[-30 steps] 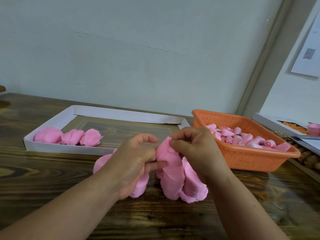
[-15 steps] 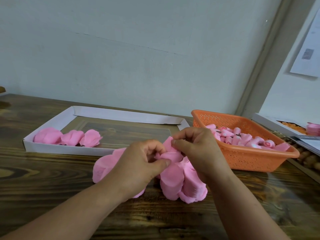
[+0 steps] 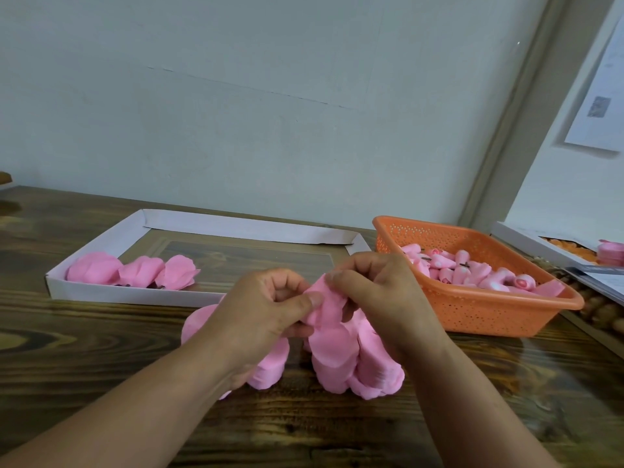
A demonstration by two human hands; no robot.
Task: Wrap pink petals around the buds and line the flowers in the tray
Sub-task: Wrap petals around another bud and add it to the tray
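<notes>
Pink petal (image 3: 326, 304) pinched between my left hand (image 3: 266, 312) and right hand (image 3: 378, 295) — any bud inside is hidden; the wall paper's (image 3: 599, 106) print is unreadable.

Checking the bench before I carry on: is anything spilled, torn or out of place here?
Nothing stands out. Three flowers lie lined up in the white tray, buds stay inside the orange basket, and both hands hold a pink petal above the petal stacks.
</notes>
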